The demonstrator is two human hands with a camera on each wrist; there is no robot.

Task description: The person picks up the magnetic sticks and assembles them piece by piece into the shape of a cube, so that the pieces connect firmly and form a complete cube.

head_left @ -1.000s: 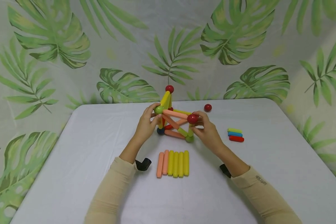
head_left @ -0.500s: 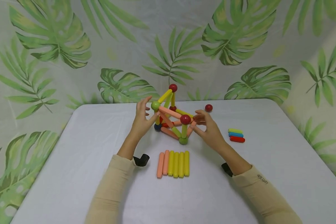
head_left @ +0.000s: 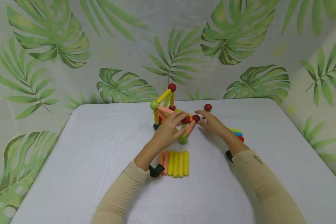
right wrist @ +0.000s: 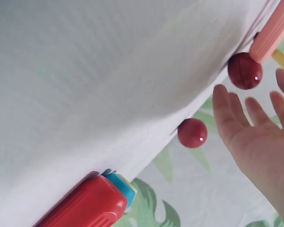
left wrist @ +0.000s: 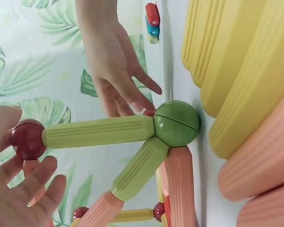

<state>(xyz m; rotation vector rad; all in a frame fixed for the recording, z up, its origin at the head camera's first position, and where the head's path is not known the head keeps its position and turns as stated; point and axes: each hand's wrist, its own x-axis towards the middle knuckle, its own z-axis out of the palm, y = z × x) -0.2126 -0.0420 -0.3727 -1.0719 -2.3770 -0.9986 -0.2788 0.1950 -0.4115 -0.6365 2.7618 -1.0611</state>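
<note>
A frame of magnetic sticks and balls stands at the table's back, with a red ball (head_left: 172,87) at its peak and a light green ball (head_left: 154,105) at left. My left hand (head_left: 167,130) holds the front upper red ball (left wrist: 28,139) between thumb and fingers. From that ball a light green stick (left wrist: 99,131) leads to the green ball (left wrist: 177,124) at the base. My right hand (head_left: 213,123) is beside the right corner's red ball (right wrist: 245,71), fingers spread with nothing between them. The left hand hides part of the frame in the head view.
Loose yellow sticks (head_left: 178,164) and pink sticks (head_left: 165,161) lie in a row in front, partly under the left wrist's black camera (head_left: 156,170). A loose red ball (head_left: 207,107) sits behind. A blue stick (head_left: 237,134) and a red stick (right wrist: 87,205) lie at right.
Both hands held the frame's balls at first, then opened. The frame has turned and shifted slightly left. My left hand has moved right, from the green ball to the front red ball.
</note>
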